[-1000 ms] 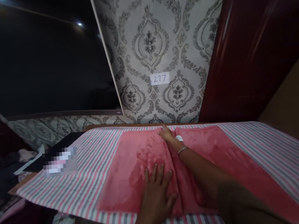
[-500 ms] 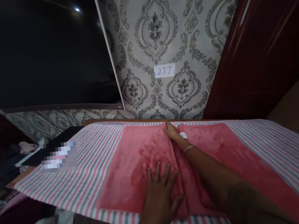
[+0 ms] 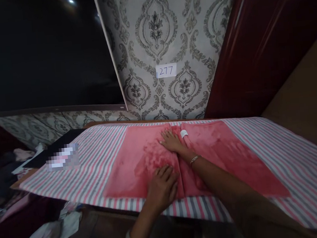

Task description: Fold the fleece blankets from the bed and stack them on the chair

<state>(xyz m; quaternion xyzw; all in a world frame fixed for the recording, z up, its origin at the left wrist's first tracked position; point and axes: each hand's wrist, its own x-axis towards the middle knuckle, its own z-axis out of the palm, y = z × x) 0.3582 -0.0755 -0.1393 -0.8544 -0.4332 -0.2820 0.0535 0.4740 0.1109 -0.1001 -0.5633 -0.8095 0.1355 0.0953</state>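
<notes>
A pink plush cloth [image 3: 124, 174] lies folded on a striped sheet, with a left flap and a right flap meeting near a lengthwise gap. A small white label [image 3: 184, 133] shows beside that gap. My right hand [image 3: 172, 142] rests flat on the left flap near its far edge, fingers spread. Closer to me, my left hand [image 3: 162, 186] lies on the same flap, fingers slightly bent and resting on the pile. Neither hand has anything visible gripped in it. A bracelet circles each wrist.
The striped sheet [image 3: 93, 165] covers a table against a patterned wall. At the left stand a large dark screen [image 3: 44, 55] and a black flat object [image 3: 63, 138]. Clothes and bags [image 3: 38, 237] are heaped low at the left. A dark red glossy panel [image 3: 252, 51] rises at the right.
My right hand has let go of the flap's far edge and now lies flat on the flap. My left hand has bent its fingers. The view has shifted, showing more of the near side.
</notes>
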